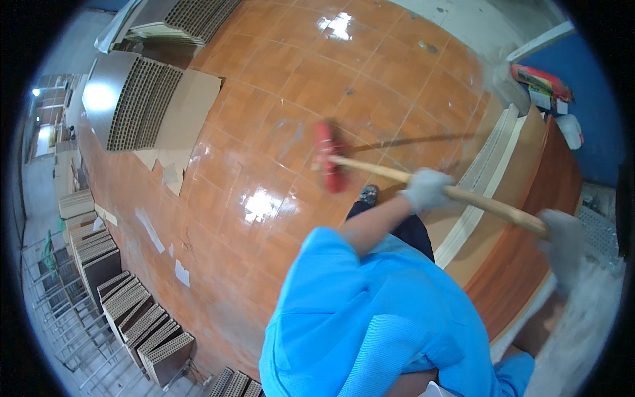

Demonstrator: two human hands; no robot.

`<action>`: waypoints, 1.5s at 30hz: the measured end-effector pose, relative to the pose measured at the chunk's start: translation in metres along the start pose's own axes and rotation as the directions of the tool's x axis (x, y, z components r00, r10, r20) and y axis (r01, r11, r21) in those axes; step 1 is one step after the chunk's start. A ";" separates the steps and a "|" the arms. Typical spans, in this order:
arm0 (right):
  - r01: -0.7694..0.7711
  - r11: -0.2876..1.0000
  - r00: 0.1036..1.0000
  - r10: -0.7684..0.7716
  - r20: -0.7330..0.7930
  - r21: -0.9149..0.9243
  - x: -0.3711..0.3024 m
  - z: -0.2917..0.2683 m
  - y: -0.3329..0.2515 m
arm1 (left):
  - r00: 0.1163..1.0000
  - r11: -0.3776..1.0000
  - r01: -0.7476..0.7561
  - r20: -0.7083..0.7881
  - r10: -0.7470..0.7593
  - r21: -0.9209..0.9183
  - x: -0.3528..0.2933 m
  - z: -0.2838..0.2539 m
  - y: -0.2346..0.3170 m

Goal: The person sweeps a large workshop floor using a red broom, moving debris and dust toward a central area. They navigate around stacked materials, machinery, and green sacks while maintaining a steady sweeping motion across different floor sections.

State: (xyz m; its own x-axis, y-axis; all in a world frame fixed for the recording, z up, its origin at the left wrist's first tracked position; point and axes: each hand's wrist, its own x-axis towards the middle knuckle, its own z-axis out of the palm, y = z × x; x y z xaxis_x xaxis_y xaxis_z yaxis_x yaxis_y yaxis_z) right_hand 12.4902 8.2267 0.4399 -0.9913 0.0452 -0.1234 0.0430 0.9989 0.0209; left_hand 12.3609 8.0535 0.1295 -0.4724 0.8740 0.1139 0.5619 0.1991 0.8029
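Observation:
A broom with a red head point(329, 173) and a long wooden handle point(493, 204) slants across the view. Its head, smeared by motion, is at the orange tiled floor point(264, 126). My left hand point(428, 190), in a grey-white glove, is wrapped round the middle of the handle. Near the handle's upper end, my right hand point(562, 241) grips it in a grey glove, blurred. Just below the broom, my shoe point(369, 194) shows on the tiles.
Stacked hollow-core panels point(145, 102) stand on cardboard point(190, 99) at the far left; more panels point(135, 304) lean along the lower left. Long boards point(522, 258) lie at my right. Paper scraps point(182, 272) litter the floor. A red package point(541, 81) sits by the blue wall.

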 end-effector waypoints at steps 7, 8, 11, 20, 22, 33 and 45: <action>0.041 0.989 0.998 -0.035 -0.048 0.142 0.048 0.106 0.069 | 0.929 0.926 0.297 0.154 -0.337 0.235 0.010 -0.027 -0.051; -0.014 0.999 1.000 0.013 0.028 0.038 0.038 0.094 0.104 | 0.958 0.952 0.242 0.107 -0.265 0.189 0.038 -0.018 -0.035; -0.151 0.982 0.985 0.158 0.062 -0.109 0.001 0.036 0.203 | 0.998 0.981 0.007 0.054 -0.018 0.193 0.144 0.012 0.029; -0.413 0.698 0.901 0.408 -0.149 -0.586 -0.086 -0.112 0.377 | 0.914 0.895 -0.394 0.018 0.406 -0.209 0.448 0.123 0.189; -0.277 0.706 0.955 0.125 -0.270 -0.652 -0.051 -0.096 0.391 | 0.910 0.892 -0.392 0.044 0.412 -0.226 0.507 0.151 0.182; -0.201 0.844 0.978 0.142 -0.154 -0.498 0.129 -0.051 0.473 | 0.974 0.994 -0.103 0.199 0.109 -0.042 0.598 0.136 0.077; 0.055 0.992 0.955 -0.086 0.285 0.115 0.361 0.146 0.484 | 0.827 0.809 0.417 0.197 -0.527 0.414 0.481 -0.003 -0.133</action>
State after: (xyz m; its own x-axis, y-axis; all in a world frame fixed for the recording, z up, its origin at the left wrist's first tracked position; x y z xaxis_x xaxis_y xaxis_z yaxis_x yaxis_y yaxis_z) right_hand 12.1715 8.7285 0.2604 -0.9145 -0.0380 -0.4028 0.0027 0.9950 -0.1000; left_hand 12.0574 8.4466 0.0794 -0.5529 0.7048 -0.4445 0.5388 0.7093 0.4545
